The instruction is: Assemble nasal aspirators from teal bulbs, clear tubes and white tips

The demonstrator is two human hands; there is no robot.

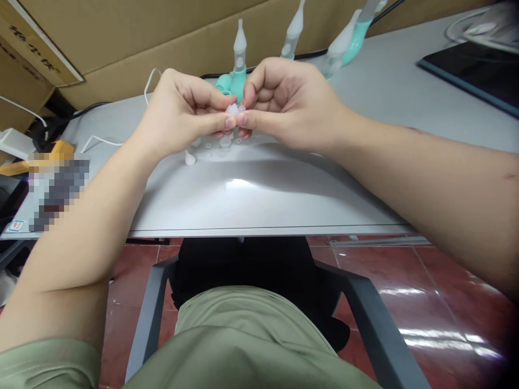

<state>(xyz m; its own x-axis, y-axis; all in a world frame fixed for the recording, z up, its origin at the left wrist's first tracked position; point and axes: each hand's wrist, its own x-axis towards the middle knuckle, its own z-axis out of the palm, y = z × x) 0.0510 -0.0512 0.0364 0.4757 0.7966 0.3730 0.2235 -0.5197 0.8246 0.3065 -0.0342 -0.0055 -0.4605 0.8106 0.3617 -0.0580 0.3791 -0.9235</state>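
My left hand (186, 111) and my right hand (290, 102) meet above the desk, fingertips nearly touching. Between them is a small translucent white piece (232, 109), pinched by the thumb and fingers of my left hand. The thumb and forefinger of my right hand close on its right end; the join is too small to make out. Below the hands, a white cone-shaped tip (190, 158) and several tiny white parts lie on the desk. Just behind my hands stands a teal device with a white pointed nozzle (240, 40), its base partly hidden.
More nozzle-topped devices (295, 27) stand at the back of the grey desk (251, 208). A black tablet-like object (478, 73) lies at the right. At the left are a yellow item (60, 148), a white plug (16, 143) and cables. Cardboard (133, 32) lines the back.
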